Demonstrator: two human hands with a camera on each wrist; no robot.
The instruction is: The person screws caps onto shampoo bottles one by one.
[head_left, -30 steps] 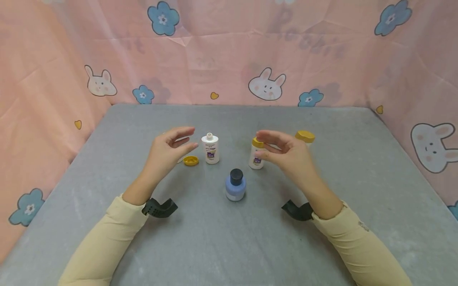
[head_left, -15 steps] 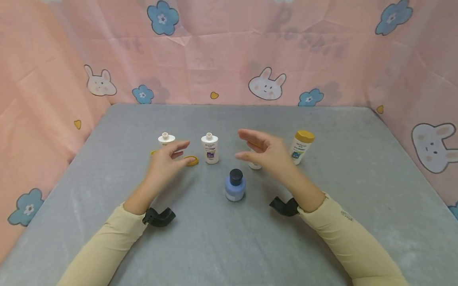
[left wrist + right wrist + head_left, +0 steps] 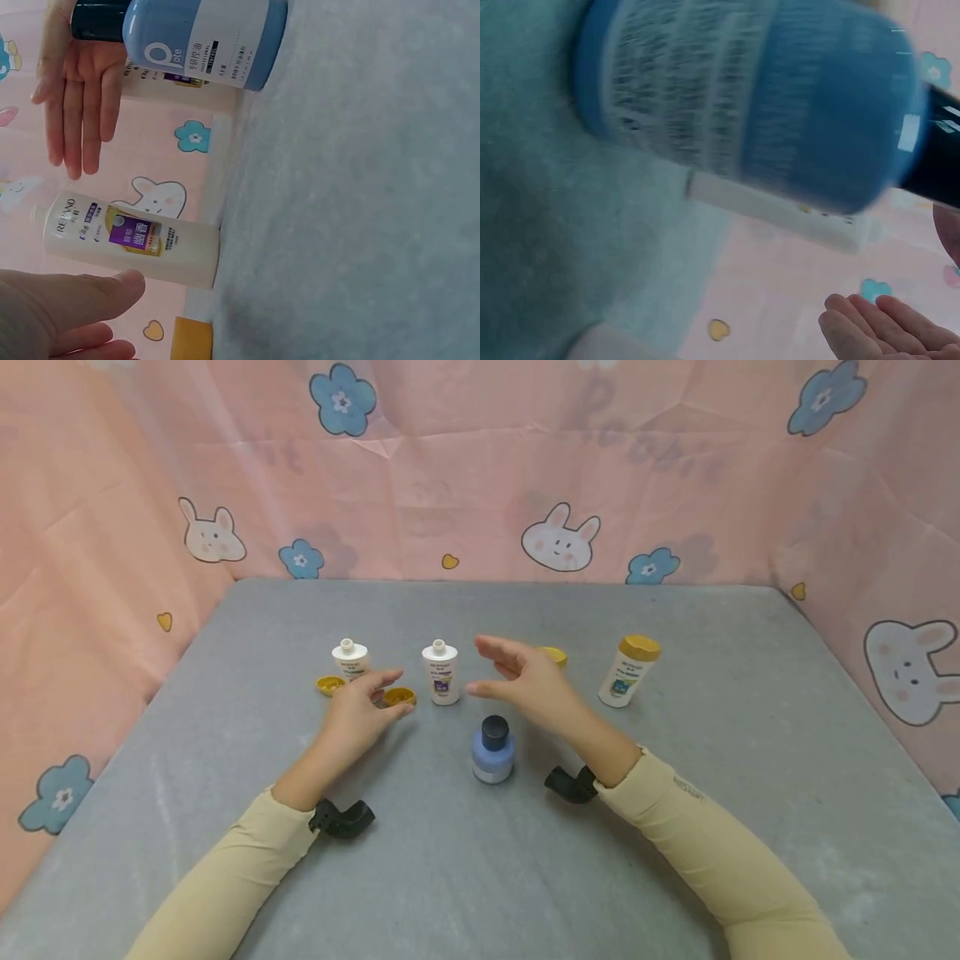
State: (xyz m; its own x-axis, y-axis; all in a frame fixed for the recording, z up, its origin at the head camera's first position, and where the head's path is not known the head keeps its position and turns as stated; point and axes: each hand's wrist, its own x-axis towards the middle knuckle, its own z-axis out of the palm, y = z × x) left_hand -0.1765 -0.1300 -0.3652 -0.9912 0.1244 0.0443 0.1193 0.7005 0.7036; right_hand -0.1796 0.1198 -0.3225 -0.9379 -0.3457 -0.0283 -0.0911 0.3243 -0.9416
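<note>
My left hand hovers by an upturned gold cap, its fingers parted and loosely bent with nothing between them. In the left wrist view, the thumb lies in front of an uncapped white bottle. My right hand is held in the air behind a blue bottle with a black lid, thumb and fingers spread apart. To its left stands the uncapped white bottle. A gold-capped bottle is mostly hidden behind the right hand. Blue plastic fills much of the right wrist view.
Another uncapped white bottle stands at the left, with a second gold cap beside it. At the right stands a white bottle with a gold cap. Pink patterned cloth hangs behind the grey tabletop.
My right hand has moved left, from the gold-capped bottle toward the middle uncapped one. The left hand has come lower, beside the gold cap. The bottles have stayed in place.
</note>
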